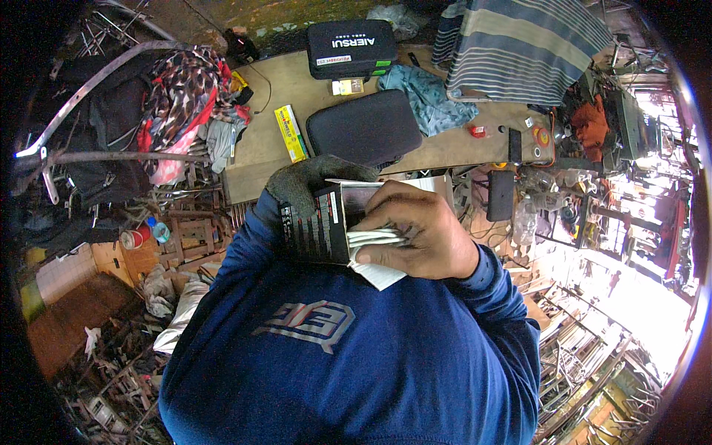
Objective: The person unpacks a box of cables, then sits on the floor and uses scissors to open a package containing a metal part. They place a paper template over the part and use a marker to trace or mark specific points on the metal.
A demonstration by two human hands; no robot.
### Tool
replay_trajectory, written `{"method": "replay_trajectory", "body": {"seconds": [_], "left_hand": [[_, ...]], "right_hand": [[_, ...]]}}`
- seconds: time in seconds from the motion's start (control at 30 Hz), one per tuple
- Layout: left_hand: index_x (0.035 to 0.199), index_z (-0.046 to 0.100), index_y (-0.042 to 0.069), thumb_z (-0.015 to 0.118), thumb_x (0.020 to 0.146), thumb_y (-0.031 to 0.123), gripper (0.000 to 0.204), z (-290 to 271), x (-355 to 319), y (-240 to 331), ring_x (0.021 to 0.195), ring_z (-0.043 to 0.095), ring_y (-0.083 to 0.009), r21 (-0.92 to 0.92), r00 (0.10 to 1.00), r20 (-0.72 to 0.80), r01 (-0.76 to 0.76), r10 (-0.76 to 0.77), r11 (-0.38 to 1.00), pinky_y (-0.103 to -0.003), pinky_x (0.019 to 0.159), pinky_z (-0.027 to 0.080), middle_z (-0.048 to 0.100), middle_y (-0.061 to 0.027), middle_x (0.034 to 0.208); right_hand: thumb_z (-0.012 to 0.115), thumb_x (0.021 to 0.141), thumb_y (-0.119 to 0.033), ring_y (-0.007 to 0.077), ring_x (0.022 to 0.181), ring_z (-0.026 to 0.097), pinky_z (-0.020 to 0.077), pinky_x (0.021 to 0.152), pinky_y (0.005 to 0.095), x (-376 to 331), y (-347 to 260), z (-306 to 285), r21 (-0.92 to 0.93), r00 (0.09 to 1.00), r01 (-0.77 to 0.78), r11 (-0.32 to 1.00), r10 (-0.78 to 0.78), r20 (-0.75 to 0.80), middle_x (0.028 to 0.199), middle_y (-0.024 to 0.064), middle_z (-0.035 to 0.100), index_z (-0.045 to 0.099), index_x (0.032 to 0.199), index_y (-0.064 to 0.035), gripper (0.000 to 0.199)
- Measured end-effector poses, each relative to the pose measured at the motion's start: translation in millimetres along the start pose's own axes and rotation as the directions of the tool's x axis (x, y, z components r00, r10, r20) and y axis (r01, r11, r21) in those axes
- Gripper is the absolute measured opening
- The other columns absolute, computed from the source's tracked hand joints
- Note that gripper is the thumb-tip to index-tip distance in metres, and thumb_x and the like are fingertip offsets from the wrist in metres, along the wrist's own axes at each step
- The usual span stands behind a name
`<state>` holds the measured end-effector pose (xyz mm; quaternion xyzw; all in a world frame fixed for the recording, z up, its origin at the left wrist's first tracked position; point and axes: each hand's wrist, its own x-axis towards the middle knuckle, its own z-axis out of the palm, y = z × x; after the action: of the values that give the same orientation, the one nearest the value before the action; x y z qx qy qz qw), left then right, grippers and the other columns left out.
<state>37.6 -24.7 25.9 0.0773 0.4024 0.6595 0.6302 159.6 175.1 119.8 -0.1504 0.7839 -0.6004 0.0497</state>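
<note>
A black cardboard box (315, 231) with small white print is held close to my chest, its open end facing right. My left hand (298, 189), in a dark grey glove, wraps round the box's far left side. White flaps (382, 276) stick out at the open end. My bare right hand (430, 233) is closed on a bundle of thin white cable (371, 237) at the box's mouth. Part of the bundle is hidden by my fingers and by the box, so how far it reaches inside cannot be seen.
Ahead on a wooden bench (259, 96) lie two black zip cases (363, 126), a yellow box (290, 133), a blue cloth (423, 96) and a dark phone (515, 146). Striped fabric (519, 52) hangs at the far right. Metal frames (111, 156) stand at the left.
</note>
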Motion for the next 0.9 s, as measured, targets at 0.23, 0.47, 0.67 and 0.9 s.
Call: {"method": "replay_trajectory", "body": {"seconds": [0.23, 0.47, 0.67, 0.9], "left_hand": [[0.128, 0.059, -0.001, 0.073, 0.074, 0.017, 0.059, 13, -2, 11, 0.108, 0.063, -0.0194, 0.25, 1.0, -0.019, -0.009, 0.015, 0.968, -0.033, 0.097, 0.05, 0.066, -0.0136, 0.119], [0.127, 0.06, 0.0, 0.071, 0.076, 0.016, 0.055, 11, -4, 8, 0.106, 0.064, -0.0195, 0.244, 0.995, -0.088, -0.019, 0.041, 0.97, -0.032, 0.095, 0.051, 0.066, -0.0134, 0.12], [0.127, 0.061, 0.001, 0.081, 0.063, 0.012, 0.069, 6, 4, 8, 0.105, 0.064, -0.0176, 0.28, 1.0, -0.017, 0.024, -0.02, 0.96, -0.03, 0.095, 0.05, 0.066, -0.0112, 0.119], [0.128, 0.06, 0.001, 0.092, 0.036, 0.036, 0.103, 14, 1, 14, 0.111, 0.061, -0.0185, 0.244, 1.0, -0.009, 0.009, -0.007, 0.97, -0.031, 0.101, 0.045, 0.065, -0.01, 0.122]], "right_hand": [[0.08, 0.073, -0.009, 0.0227, 0.073, 0.063, 0.0471, 0.063, 0.0329, -1, 3, -6, 0.083, 0.997, -0.074, 0.994, 0.075, -0.019, 0.079, 0.0102, 0.065, 0.068, 0.083, -0.005, 0.017], [0.08, 0.071, -0.01, 0.0232, 0.073, 0.062, 0.0468, 0.062, 0.0328, -3, 1, -3, -0.029, 0.99, -0.089, 0.996, 0.085, -0.11, 0.078, 0.0106, 0.064, 0.068, 0.084, -0.0042, 0.019], [0.079, 0.07, -0.008, 0.0182, 0.075, 0.061, 0.0466, 0.063, 0.0306, -4, -3, -5, 0.048, 0.982, -0.182, 0.982, 0.184, -0.05, 0.08, 0.0098, 0.061, 0.067, 0.082, -0.0037, 0.017], [0.079, 0.062, -0.009, 0.0355, 0.079, 0.059, 0.0494, 0.068, 0.0409, -3, -8, 8, -0.096, 0.997, -0.04, 0.995, 0.034, -0.064, 0.083, 0.0149, 0.06, 0.063, 0.081, -0.0069, 0.025]]}}
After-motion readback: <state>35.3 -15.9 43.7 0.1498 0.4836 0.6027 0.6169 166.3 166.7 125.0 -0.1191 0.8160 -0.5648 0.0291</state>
